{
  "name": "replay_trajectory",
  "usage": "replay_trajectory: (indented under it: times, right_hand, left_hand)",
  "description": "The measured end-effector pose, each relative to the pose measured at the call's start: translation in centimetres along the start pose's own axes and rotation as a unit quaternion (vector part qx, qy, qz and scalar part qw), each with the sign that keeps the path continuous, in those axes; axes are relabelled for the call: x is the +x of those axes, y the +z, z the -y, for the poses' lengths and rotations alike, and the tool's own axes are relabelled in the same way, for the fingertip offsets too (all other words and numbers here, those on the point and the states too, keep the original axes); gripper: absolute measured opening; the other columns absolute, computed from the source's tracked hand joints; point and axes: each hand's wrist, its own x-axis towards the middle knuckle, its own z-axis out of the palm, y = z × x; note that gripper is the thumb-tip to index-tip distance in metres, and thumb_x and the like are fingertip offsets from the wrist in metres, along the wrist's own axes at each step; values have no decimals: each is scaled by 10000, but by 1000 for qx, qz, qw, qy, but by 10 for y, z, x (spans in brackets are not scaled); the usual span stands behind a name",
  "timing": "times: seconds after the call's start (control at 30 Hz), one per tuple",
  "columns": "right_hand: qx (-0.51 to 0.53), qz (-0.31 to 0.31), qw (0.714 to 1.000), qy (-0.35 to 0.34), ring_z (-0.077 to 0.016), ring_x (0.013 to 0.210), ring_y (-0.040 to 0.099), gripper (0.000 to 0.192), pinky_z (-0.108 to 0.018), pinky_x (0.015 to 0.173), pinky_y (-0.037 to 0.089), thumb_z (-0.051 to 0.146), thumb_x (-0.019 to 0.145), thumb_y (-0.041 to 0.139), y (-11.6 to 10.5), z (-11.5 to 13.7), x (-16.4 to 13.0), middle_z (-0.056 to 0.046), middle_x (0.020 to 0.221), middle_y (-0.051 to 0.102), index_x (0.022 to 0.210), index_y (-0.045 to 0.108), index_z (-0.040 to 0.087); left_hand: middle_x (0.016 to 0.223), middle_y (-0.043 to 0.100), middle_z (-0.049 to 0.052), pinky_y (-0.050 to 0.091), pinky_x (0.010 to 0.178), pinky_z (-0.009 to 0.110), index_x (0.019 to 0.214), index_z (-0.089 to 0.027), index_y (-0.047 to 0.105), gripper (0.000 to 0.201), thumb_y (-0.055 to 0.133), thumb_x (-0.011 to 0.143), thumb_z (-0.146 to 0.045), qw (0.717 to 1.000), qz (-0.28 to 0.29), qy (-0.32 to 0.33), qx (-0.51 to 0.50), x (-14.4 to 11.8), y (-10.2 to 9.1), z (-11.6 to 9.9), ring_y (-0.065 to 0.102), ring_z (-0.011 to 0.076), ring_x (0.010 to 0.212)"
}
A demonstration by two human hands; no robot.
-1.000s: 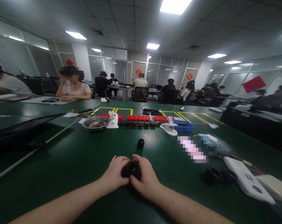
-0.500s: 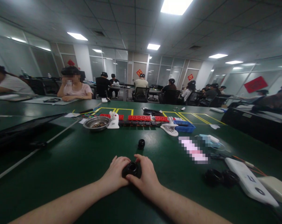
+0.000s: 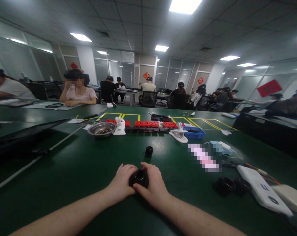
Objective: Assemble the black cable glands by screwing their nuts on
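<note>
Both hands, left hand (image 3: pixel 121 185) and right hand (image 3: pixel 152 188), pinch a black ring part (image 3: pixel 138 178) between their fingers on the green worktop (image 3: pixel 76 170). Beyond the fingers sit a small black cap (image 3: pixel 149 150) and a metal bowl (image 3: pixel 101 129), under ceiling lights.

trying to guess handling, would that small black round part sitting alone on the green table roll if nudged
Probably not while upright: the small black part seems to rest on a flat end on the green table. Tipped sideways, its round shape could roll. It looks rigid and light, though the material is unclear.
</note>
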Motion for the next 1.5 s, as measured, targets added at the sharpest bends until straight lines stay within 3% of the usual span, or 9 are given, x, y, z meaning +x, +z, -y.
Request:
replay_trajectory:
  times: [0.17,0.27,0.37,0.6,0.83,1.07,1.2,1.37,1.5]
  right_hand:
    - [4,39,997,-60,-221,1109,387,651,-480,1007,140,139,617,509,-3,-2,-2,-77,1166,461,1228,288,180]
    - [0,45,997,-60,-243,1175,314,696,-505,1008,94,170,618,518,-5,-3,-3,-91,1243,394,1257,243,181]
    - [-4,29,999,-42,-254,1155,340,696,-499,1003,121,252,636,571,-3,-2,-2,-100,1219,411,1251,255,178]
    - [-10,-15,1000,12,-240,937,472,631,-413,853,363,299,571,667,2,0,1,-67,968,523,1134,410,175]
    - [-8,28,998,-60,-250,1148,343,685,-510,1002,111,144,594,500,-4,1,-2,-91,1207,432,1241,277,179]
    - [-17,-2,1000,-7,-239,997,458,624,-470,959,254,246,613,598,0,1,-1,-78,1026,519,1185,359,170]
    - [-14,14,999,-45,-228,1064,421,659,-483,1005,146,198,617,571,0,0,-2,-73,1110,488,1220,308,183]
    - [-14,-6,1000,-15,-239,1010,458,626,-479,978,217,274,608,623,1,-1,-2,-78,1025,523,1169,366,165]
    - [-10,10,999,-45,-223,1070,426,611,-486,1007,147,162,628,541,0,0,-1,-67,1092,510,1200,329,190]
  left_hand:
    - [1052,540,53,164,987,510,973,-213,523,393,602,606,-332,1000,-8,0,-1,0,1,1,457,254,1038]
    - [1057,538,51,159,986,520,964,-214,526,398,609,597,-347,1000,-5,0,2,0,1,2,451,262,1045]
    - [1042,541,48,162,991,507,949,-217,532,373,605,594,-306,1000,-3,-2,3,0,0,2,459,256,1038]
    - [1057,531,51,153,997,501,961,-220,525,402,608,568,-245,1000,-7,-4,1,-2,0,1,451,246,1049]
    - [1056,538,54,153,990,515,996,-219,505,410,597,616,-344,1000,-17,-3,8,-1,1,0,458,250,1038]
    - [1037,536,48,156,996,500,965,-210,524,379,597,596,-250,1000,-18,-4,4,-2,0,-2,463,241,1031]
    - [1037,540,48,157,994,505,983,-218,518,379,594,623,-311,1000,-17,-2,-3,-2,-1,-3,460,243,1035]
    - [1046,537,54,150,994,508,979,-208,521,392,599,603,-285,1000,-4,-6,-2,-2,-2,-3,454,249,1040]
    - [1061,531,60,144,995,510,1010,-203,504,421,584,599,-254,1000,-2,-10,-2,-1,-2,-3,445,247,1051]
